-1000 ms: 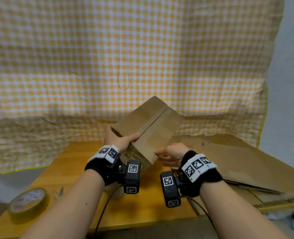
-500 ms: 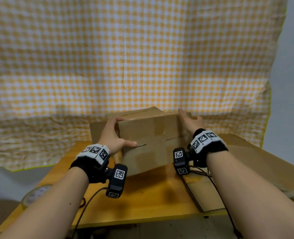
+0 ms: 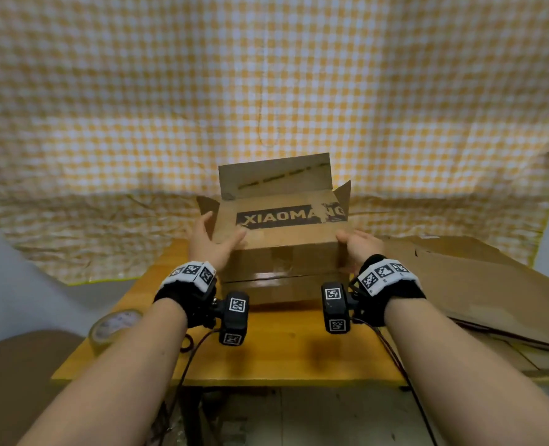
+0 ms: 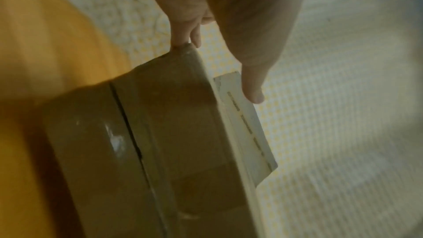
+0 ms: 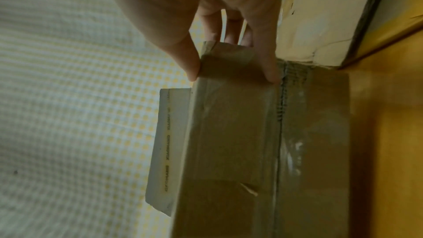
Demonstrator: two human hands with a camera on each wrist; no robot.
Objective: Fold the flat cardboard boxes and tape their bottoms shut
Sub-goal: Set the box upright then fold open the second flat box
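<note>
Box: the cardboard box stands on the wooden table, tipped up, taped bottom facing the person, top flaps hanging open at the far side.
Left hand: the left hand clasps the left end, thumb across the near face, fingers curled over the corner.
Right hand: the right hand clamps the right end between thumb and fingers.
Handling: probably light and empty; walls stiff, flaps floppy, tape slick. Best held by the two ends or bottom corners, not the flaps.
Nearby: tape roll at the left; flat cardboard stacked on the right.
</note>
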